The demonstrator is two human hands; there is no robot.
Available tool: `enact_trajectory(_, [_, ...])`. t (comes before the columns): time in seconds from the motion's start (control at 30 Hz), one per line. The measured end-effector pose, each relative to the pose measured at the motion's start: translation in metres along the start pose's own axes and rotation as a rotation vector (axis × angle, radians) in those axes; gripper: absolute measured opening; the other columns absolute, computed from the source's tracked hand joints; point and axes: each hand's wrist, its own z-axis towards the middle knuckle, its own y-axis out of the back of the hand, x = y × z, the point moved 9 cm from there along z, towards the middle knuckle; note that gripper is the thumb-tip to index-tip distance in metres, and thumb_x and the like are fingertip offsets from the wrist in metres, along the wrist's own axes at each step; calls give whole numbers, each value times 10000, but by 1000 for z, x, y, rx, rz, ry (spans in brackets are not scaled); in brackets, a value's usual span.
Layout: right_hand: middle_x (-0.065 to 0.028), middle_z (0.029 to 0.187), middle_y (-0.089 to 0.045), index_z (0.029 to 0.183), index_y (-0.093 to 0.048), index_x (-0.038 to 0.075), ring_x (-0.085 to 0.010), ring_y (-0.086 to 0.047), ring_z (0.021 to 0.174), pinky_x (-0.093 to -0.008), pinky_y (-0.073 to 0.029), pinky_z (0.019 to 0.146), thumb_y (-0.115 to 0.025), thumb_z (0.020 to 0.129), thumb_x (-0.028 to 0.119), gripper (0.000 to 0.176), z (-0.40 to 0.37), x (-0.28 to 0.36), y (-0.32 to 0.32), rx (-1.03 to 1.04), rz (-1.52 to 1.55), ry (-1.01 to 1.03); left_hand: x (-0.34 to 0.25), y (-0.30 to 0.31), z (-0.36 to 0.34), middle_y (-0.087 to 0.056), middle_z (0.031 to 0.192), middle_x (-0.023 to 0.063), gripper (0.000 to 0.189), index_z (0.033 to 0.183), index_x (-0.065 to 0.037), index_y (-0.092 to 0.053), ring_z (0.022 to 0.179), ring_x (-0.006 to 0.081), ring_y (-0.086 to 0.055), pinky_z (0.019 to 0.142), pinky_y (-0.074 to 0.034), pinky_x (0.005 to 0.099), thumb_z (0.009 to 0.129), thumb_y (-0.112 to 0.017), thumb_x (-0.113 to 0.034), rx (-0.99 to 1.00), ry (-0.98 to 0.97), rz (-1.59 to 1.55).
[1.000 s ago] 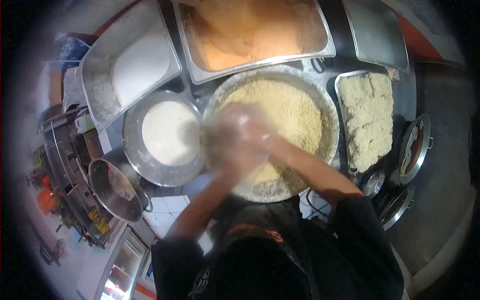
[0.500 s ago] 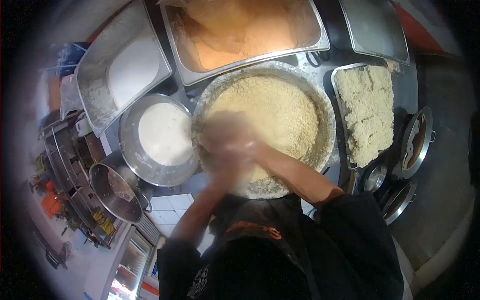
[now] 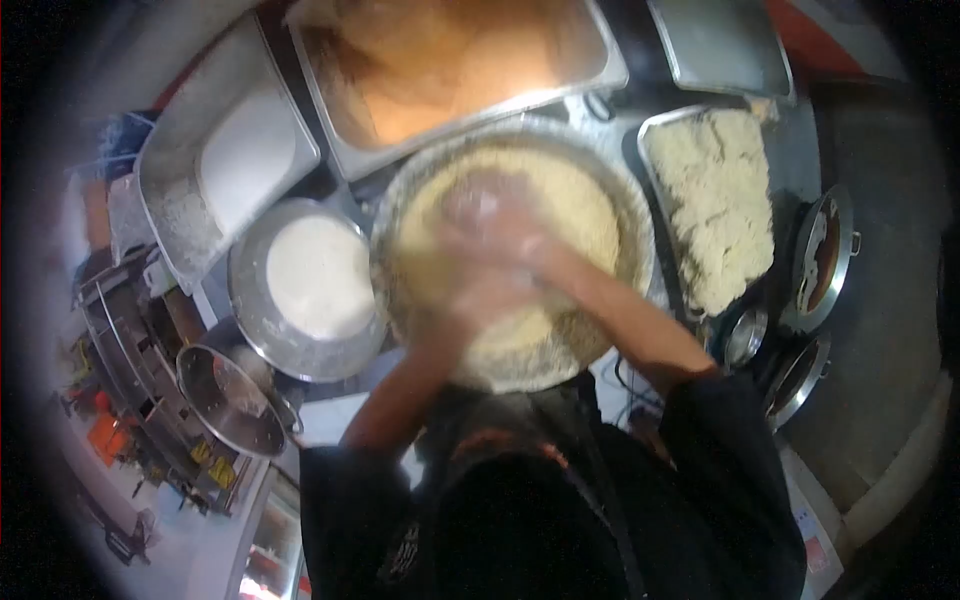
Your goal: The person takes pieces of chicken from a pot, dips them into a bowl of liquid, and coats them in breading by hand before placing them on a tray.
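Both my hands are over a large round bowl (image 3: pixel 640 215) with a crumb-dusted rim, full of pale yellow crumbs (image 3: pixel 570 175). My right hand (image 3: pixel 495 215) is above the middle of the crumbs, smeared by motion. Just below it and close against it, my left hand (image 3: pixel 492 292) is blurred as well. Whether anything lies between the hands, I cannot make out. Immediately left of the bowl stands a steel bowl (image 3: pixel 250 270) of white batter (image 3: pixel 318 278).
Behind are a steel tub (image 3: pixel 345 135) of orange powder and another (image 3: pixel 165 190) of white powder. A tray (image 3: pixel 655 170) of crumb-coated pieces (image 3: pixel 715 210) lies right, near pans (image 3: pixel 825 260). At left stands a deep pot (image 3: pixel 230 400).
My hands have moved from the bowl's left side toward its middle, the right hand further up. The whole view has shifted slightly left.
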Motion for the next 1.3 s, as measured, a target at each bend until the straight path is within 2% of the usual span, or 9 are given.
enact_trajectory(0.3, [-71,1409,-572,1345,-603,214,-265,-455,1388,-493,-311,1176,-522,945,494,495,-22,37,21,-161,-430,-6,6,3,-3,-573,1408,163,696,1435,-65,-515,1303,318,-529,1157,-373,455,892,-729,-444,-66,115,-296])
enact_trajectory(0.37, [-63,1500,-506,1469,-489,240,-241,-367,1468,-484,-258,1214,-503,964,472,555,-11,29,8,314,-147,-266,8,9,-6,-575,1406,163,698,1434,-65,-516,1301,319,-532,1157,-375,455,889,-733,-443,-126,183,-463])
enact_trajectory(0.47, [-56,1484,-513,1453,-495,231,-238,-401,1435,-482,-293,1188,-511,971,435,523,-21,-20,-71,-209,409,-64,12,11,-31,-556,1433,154,677,1454,-85,-503,1326,313,-515,1156,-377,449,908,-711,-429,-166,-178,1146])
enact_trajectory(0.57, [-51,1452,-533,1422,-526,230,-234,-419,1414,-481,-312,1174,-528,962,434,504,-27,35,-23,-224,-415,94,31,19,-40,-473,1515,143,669,1477,-118,-488,1408,301,-421,1172,-357,441,934,-653,-472,-142,-8,-283])
enact_trajectory(0.63, [-56,1427,-548,1398,-546,215,-248,-440,1390,-476,-317,1168,-520,968,445,488,-9,34,2,-59,-124,69,-40,11,-24,-485,1503,139,669,1481,-141,-487,1380,299,-446,1158,-369,455,921,-683,-452,23,330,872])
enact_trajectory(0.67, [-61,1403,-563,1374,-566,201,-262,-461,1366,-471,-322,1162,-513,975,455,476,-2,30,-4,145,196,29,-91,-1,-33,-673,1214,121,449,1259,-28,-648,1104,280,-629,997,-489,428,886,-739,-262,-398,-166,1301])
enact_trajectory(0.77, [-89,1354,-597,1300,-618,151,-299,-514,1288,-479,-359,1120,-498,994,461,452,-8,44,-59,-338,-164,62,-76,13,-38,-660,1239,133,484,1301,-50,-624,1123,294,-621,1001,-480,435,895,-721,-296,-355,-193,1144])
enact_trajectory(1.1, [-206,1011,-689,1098,-670,7,-366,-633,1005,-497,-485,911,-602,909,317,370,-45,48,52,-241,-102,-204,-113,-20,-45,-585,1405,188,584,1403,43,-517,1380,327,-485,1154,-373,535,956,-682,-296,4,328,1511])
enact_trajectory(1.3, [-221,855,-700,883,-704,-10,-397,-653,845,-505,-490,838,-618,842,207,238,-74,26,68,-464,-542,-248,-137,-46,-107,-630,1351,146,582,1356,-6,-565,1371,302,-514,1196,-303,577,892,-766,-293,-590,-645,1480])
